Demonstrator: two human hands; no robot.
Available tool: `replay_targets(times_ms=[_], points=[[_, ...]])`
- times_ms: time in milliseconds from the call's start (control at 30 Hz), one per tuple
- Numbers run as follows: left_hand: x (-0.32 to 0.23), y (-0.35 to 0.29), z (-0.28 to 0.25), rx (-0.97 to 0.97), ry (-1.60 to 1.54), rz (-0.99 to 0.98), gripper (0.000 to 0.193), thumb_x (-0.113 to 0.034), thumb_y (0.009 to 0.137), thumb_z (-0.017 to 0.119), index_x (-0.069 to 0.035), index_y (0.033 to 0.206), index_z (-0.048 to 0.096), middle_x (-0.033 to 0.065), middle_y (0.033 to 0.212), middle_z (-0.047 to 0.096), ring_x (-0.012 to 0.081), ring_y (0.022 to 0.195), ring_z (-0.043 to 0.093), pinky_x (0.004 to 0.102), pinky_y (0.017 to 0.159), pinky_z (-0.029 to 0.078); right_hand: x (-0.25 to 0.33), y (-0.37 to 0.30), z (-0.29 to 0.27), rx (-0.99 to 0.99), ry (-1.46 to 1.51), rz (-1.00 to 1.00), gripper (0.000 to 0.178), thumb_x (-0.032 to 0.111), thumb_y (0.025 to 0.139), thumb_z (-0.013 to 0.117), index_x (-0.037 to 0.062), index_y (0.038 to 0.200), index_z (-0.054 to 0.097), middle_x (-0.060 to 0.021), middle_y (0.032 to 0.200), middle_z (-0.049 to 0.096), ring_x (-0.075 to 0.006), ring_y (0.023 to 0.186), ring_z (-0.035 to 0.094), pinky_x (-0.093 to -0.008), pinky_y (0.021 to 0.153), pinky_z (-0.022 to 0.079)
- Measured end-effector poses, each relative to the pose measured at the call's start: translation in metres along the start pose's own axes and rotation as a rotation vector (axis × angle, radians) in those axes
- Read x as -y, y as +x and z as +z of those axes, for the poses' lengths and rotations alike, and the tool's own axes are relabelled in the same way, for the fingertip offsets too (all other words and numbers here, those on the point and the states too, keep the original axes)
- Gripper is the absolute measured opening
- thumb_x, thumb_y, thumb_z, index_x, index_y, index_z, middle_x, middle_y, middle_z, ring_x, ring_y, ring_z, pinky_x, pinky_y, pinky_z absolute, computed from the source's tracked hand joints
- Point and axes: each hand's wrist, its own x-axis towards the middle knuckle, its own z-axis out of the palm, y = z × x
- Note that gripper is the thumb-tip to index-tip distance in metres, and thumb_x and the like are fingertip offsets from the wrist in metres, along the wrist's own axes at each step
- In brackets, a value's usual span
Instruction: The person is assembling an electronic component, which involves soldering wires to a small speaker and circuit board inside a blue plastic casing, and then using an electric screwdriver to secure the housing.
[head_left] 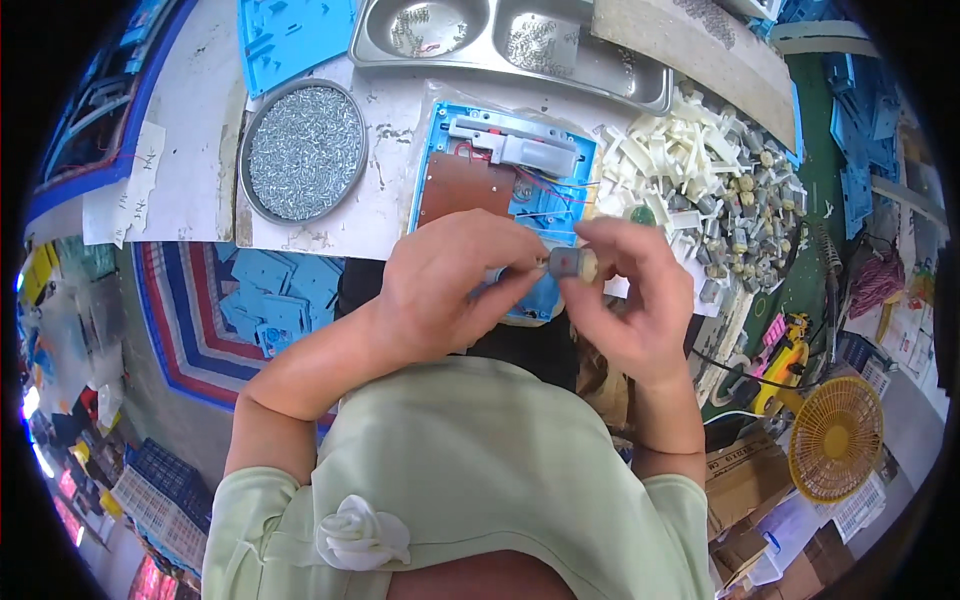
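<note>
Over the near part of a blue plastic casing (438, 150), a small grey motor (566, 262) with a pale end sits between my two hands. My right hand (640, 290) grips it by the pale end, thumb below and fingers curled around. The fingertips of my left hand (450, 275) are pinched at the motor's other end, on something too small to name. Inside the casing lie a brown board (465, 188), a grey and white plastic unit (515, 145) and thin red and blue wires (560, 190). My hands hide the casing's lower left part.
A round tray of small screws (304, 150) stands to the left. A steel compartment tray (640, 88) with small metal parts lies at the back. White plastic parts (680, 150) and several motors (750, 210) are heaped at right. A yellow fan (836, 438) stands lower right.
</note>
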Motion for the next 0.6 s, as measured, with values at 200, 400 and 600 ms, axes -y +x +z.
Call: replay_targets(times_ms=[200, 400, 600], points=[[-0.001, -0.0069, -0.004, 0.047, -0.28, -0.224, 0.021, 0.008, 0.083, 0.074, -0.001, 0.099, 0.064, 0.0178, 0.106, 0.069, 0.0237, 0.09, 0.07, 0.0295, 0.075, 0.057, -0.0022, 0.002, -0.0024, 0.096, -0.058, -0.284, 0.043, -0.003, 0.07, 0.081, 0.0068, 0.108, 0.063, -0.0073, 0.085, 0.07, -0.0201, 0.063, 0.063, -0.0298, 0.054, 0.05], [-0.001, -0.0021, -0.0086, -0.005, -0.038, 0.016, 0.022, 0.006, 0.077, 0.079, -0.001, 0.096, 0.068, 0.015, 0.109, 0.067, 0.0239, 0.089, 0.069, 0.0304, 0.073, 0.057, -0.0039, 0.0028, -0.0003, 0.117, -0.094, -0.356, 0.044, -0.004, 0.07, 0.08, 0.0078, 0.108, 0.062, -0.0076, 0.085, 0.07, -0.0253, 0.068, 0.066, -0.0338, 0.057, 0.052], [0.0008, -0.0056, -0.0092, -0.005, -0.085, -0.085, 0.019, 0.004, 0.075, 0.082, -0.003, 0.091, 0.074, 0.0109, 0.11, 0.065, 0.0177, 0.089, 0.066, 0.0264, 0.068, 0.055, -0.005, -0.002, -0.0031, 0.143, -0.167, -0.313, 0.044, -0.005, 0.071, 0.08, 0.0075, 0.11, 0.063, -0.0078, 0.087, 0.07, -0.0259, 0.068, 0.066, -0.0345, 0.058, 0.052]])
